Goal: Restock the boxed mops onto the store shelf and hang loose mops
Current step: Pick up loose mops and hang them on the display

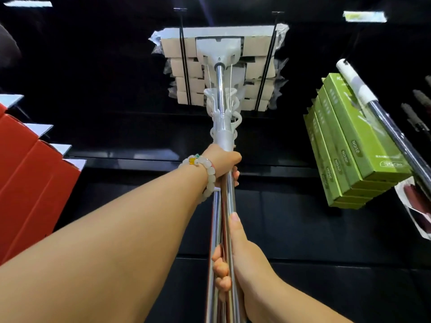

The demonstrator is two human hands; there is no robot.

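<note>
Dark store shelving rises above us. Our left hand [224, 163] and right hand [242, 259] clench the loose mop [220, 73] by its slick, stiff steel pole; its light sponge head sways above our fingers [220, 268], top-heavy among hung mops.

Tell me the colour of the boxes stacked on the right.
The boxes are green with pale lettering, seen clearly in the head view.

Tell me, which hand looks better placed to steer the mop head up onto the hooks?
Probably the left hand: it grips the mop handle higher, just below the mop head. The right hand holds lower, steadying it.
</note>
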